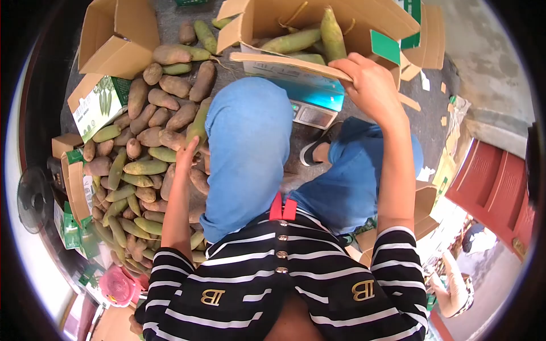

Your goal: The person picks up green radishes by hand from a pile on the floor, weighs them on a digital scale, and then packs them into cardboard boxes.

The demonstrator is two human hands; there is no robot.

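Long green and brown-skinned radishes lie in a big pile on the floor at my left. My left hand is closed around the lower end of a green radish beside my knee. In front of me an open cardboard box holds several green radishes. Its near flap is pinched between the thumb and fingers of my right hand. The box rests on a scale, whose display faces me.
An open box stands at the upper left, and a printed carton is beside the pile. A fan and a pink stool are at the left. Another person's arm shows at the lower right.
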